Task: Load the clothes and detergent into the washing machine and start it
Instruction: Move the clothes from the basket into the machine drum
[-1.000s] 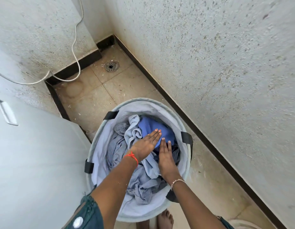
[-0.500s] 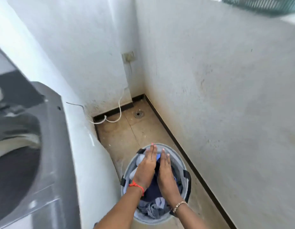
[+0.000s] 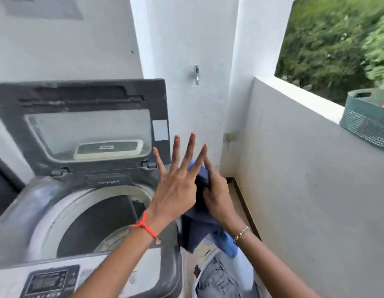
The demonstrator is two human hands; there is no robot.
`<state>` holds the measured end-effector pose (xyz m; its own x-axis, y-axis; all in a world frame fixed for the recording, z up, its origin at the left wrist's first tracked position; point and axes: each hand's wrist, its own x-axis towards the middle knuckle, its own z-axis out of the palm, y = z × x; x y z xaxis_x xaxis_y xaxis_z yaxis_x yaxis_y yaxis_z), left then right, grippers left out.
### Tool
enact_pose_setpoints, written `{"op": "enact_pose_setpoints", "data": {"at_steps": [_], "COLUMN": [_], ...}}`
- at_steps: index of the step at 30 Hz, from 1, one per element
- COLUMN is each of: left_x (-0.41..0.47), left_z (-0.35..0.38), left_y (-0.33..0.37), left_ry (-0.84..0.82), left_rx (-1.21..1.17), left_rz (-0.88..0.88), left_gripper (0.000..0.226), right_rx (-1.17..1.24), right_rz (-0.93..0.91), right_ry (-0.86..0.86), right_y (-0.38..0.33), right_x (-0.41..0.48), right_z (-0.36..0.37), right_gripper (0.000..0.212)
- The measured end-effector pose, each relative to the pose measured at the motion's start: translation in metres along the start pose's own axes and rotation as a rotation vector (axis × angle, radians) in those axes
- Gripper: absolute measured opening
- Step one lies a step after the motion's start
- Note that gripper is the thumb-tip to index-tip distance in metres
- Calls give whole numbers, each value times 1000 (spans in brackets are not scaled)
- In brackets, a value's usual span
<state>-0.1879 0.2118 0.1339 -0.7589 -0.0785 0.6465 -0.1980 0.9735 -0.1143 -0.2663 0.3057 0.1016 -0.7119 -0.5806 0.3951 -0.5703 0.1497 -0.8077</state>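
My right hand (image 3: 217,196) grips a dark blue garment (image 3: 197,222), which hangs down with a lighter blue part at its lower end. My left hand (image 3: 176,190), fingers spread, lies flat against the garment's other side. Both hands are raised beside the right rim of the top-loading washing machine (image 3: 21,216). Its lid (image 3: 90,125) stands open and the drum (image 3: 96,222) looks dark inside. The laundry basket (image 3: 195,284) sits on the floor at the bottom, with grey clothes (image 3: 219,278) in it. No detergent container shows.
The machine's control panel (image 3: 49,280) faces me at the bottom left, and a drawer marked Detergent (image 3: 109,181) sits behind the drum. A tap (image 3: 196,74) juts from the back wall. A green basket (image 3: 367,119) rests on the low wall at right.
Both hands have risen out of the laundry basket with the blue garment between them, up to the machine's top. My view has swung up from the floor to the open machine.
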Motion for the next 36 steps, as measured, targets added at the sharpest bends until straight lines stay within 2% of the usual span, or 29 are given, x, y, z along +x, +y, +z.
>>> {"op": "enact_pose_setpoints", "data": {"at_steps": [3,8,11,14,18,22,24,26,28,30,31,34,36], "left_x": [3,12,14,0,-52,-122,-147,-166,-178,-187,-191,-200,-203], "left_z": [-41,-110,-146,-156,-106,-21,14,43,65,84,93,112,119], "left_y": [-60,-152,-198,-239,-283,-309,-315,-318,-319,-320,-320,-319,-315], "left_ry": [-30,109,183,187,48,-223,-371,-498,-611,-703,-736,-813,-839], "left_rx": [139,226,253,270,287,252,225,201,165,126,107,51,46], "left_rz": [-5,-102,-144,-178,-194,-246,-266,-266,-258,-247,-244,-233,-219], "left_gripper": [112,104,97,96,104,112,116,121,126,128,127,124,122], "right_rx": [-21,72,161,219,196,54,-121,-416,-602,-709,-735,-723,-760], "right_rz": [-157,-417,-483,-500,-409,-192,-94,-59,-98,-97,-90,6,-30], "right_ry": [-80,-76,-68,-84,-169,-346,-479,-597,-596,-611,-582,-655,-647], "right_y": [-66,-177,-236,-261,-218,-133,-94,-61,-32,-6,6,33,39], "right_x": [39,93,114,123,116,86,73,61,51,43,40,36,36], "right_z": [27,83,116,158,237,315,344,365,378,388,392,396,388], "right_gripper": [86,90,86,82,79,80,76,73,89,121,130,142,132]}}
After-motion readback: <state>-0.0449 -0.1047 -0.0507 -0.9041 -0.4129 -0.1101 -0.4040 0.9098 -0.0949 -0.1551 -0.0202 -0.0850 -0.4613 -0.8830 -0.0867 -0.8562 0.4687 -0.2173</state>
